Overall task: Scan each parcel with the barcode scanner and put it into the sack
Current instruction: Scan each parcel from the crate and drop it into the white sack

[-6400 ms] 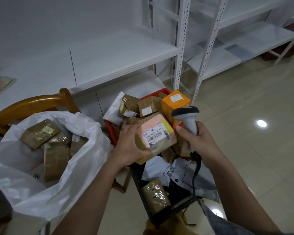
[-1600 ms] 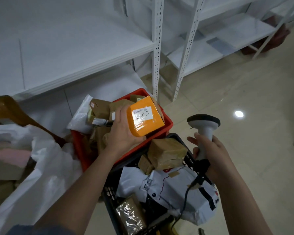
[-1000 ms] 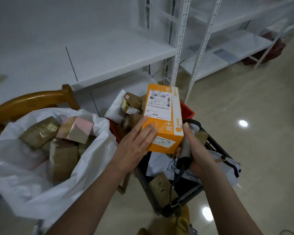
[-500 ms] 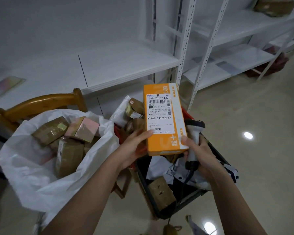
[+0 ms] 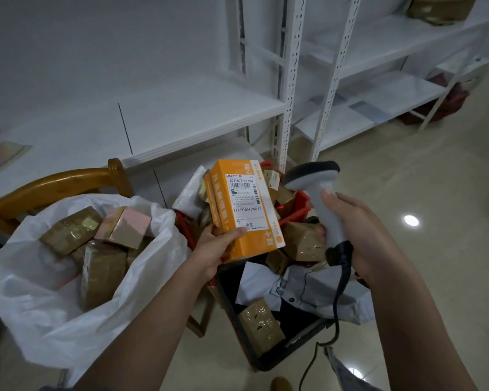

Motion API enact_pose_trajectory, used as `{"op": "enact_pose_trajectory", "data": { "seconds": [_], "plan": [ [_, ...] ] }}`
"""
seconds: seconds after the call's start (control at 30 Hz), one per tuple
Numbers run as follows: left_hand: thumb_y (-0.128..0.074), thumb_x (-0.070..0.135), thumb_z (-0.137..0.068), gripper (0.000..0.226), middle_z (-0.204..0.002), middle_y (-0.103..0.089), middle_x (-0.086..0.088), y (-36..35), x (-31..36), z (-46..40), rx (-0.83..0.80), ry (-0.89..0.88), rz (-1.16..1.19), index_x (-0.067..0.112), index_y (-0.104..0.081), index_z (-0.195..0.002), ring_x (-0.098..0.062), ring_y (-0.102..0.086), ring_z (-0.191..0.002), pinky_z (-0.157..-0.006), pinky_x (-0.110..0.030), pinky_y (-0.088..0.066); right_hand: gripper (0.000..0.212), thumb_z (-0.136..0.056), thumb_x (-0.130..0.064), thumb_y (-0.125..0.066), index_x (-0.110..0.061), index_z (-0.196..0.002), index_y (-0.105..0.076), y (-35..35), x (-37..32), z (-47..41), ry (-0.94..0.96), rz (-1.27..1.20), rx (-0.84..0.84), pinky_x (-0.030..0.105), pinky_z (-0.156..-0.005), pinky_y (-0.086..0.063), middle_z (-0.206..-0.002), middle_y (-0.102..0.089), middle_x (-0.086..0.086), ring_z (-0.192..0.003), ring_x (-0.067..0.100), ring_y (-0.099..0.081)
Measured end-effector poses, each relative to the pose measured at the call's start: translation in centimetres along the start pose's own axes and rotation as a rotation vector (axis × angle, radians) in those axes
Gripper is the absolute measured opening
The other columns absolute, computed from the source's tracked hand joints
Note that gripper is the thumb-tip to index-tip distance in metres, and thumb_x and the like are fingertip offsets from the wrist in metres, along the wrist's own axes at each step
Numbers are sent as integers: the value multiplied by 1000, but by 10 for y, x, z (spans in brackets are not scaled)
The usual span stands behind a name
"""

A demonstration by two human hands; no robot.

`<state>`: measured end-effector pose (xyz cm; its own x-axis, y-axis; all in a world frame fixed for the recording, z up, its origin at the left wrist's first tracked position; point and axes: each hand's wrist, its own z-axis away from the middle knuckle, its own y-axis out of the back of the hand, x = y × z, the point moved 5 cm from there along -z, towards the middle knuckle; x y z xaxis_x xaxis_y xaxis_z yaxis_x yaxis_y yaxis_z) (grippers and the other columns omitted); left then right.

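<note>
**Orange parcel held up beside the scanner**

The left hand (image 5: 215, 249) grips the orange parcel (image 5: 244, 210) by its lower end, label facing up, above the black crate (image 5: 268, 359). The right hand (image 5: 353, 235) is wrapped round the handle of the barcode scanner (image 5: 318, 193), just right of the parcel. A faint red glint behind the box may be the scan beam. The white sack (image 5: 54, 300), far left, holds 4 or more wrapped parcels.

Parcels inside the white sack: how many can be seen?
4, and more may lie buried. In the white sack: a brown taped parcel at the upper left, a pink-topped box beside it, a tall brown parcel below them, and a sliver of another behind.
</note>
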<state>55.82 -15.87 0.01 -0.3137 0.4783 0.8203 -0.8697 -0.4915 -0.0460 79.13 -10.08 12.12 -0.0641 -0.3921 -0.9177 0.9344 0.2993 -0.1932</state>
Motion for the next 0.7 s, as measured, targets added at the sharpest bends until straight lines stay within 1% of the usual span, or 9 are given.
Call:
{"op": "enact_pose_trajectory", "data": {
  "seconds": [0.1,0.17,0.23,0.3,0.4,0.47,0.57,0.67,0.7],
  "plan": [
    [-83,27,-75,58,-117,-67,1,-4,-4,-8,32,14,23,23,-54,-125,-19,-63,-102,-85,-41,-53,33,-99,-32,-56,-3,-112,-64,-9,-22,15,32,-30,-35,21,-42,-43,-75,-57,3,-48,11,-51],
    [-82,27,-76,54,-116,-67,1,-6,-6,-12,36,28,34,23,-55,-122,-19,-63,-100,-85,-41,-53,34,-99,-31,-56,-2,-113,-64,-12,-32,22,45,-32,-29,20,-42,-42,-76,-60,1,-47,10,-49],
    [-81,27,-76,54,-114,-67,-1,-6,-8,-15,35,39,34,21,-55,-124,-20,-63,-99,-82,-40,-53,36,-99,-31,-55,0,-114,-63,-13,-38,27,56,-29,-25,20,-40,-41,-68,-61,-5,-46,10,-48],
    [-81,28,-77,56,-115,-67,-2,-7,-9,-18,29,52,34,20,-55,-126,-21,-63,-101,-84,-41,-53,37,-99,-32,-54,1,-116,-62,-13,-42,30,73,-19,-28,19,-39,-39,-60,-60,-8,-44,10,-47],
    [-80,28,-78,58,-118,-66,-3,-8,-10,-21,25,60,44,19,-54,-129,-23,-63,-103,-88,-44,-53,39,-99,-32,-53,2,-116,-62,-13,-47,34,77,-2,-31,17,-38,-37,-53,-56,-7,-42,9,-46],
    [-80,27,-78,58,-119,-66,-5,-8,-10,-23,31,64,46,18,-55,-130,-24,-62,-105,-94,-48,-51,41,-99,-33,-53,3,-116,-61,-14,-48,34,74,-1,-27,17,-37,-36,-53,-55,-6,-41,9,-46],
    [-79,26,-79,56,-119,-67,-4,-6,-9,-24,31,63,54,19,-55,-128,-24,-62,-105,-93,-46,-52,42,-98,-34,-54,3,-117,-62,-13,-50,34,76,-16,-29,19,-37,-37,-57,-58,-6,-42,9,-47],
    [-79,26,-79,55,-120,-66,-4,-3,-9,-24,27,62,60,19,-55,-128,-24,-62,-105,-92,-46,-51,42,-97,-35,-55,2,-116,-62,-14,-52,35,97,-20,-31,20,-40,-39,-75,-60,2,-46,10,-48],
    [-79,26,-79,56,-120,-66,-5,-2,-10,-23,29,63,63,18,-55,-129,-24,-62,-105,-93,-46,-51,43,-96,-35,-55,2,-116,-62,-15,-52,35,102,-24,-39,20,-40,-39,-74,-60,1,-46,10,-47]
  ]
}}
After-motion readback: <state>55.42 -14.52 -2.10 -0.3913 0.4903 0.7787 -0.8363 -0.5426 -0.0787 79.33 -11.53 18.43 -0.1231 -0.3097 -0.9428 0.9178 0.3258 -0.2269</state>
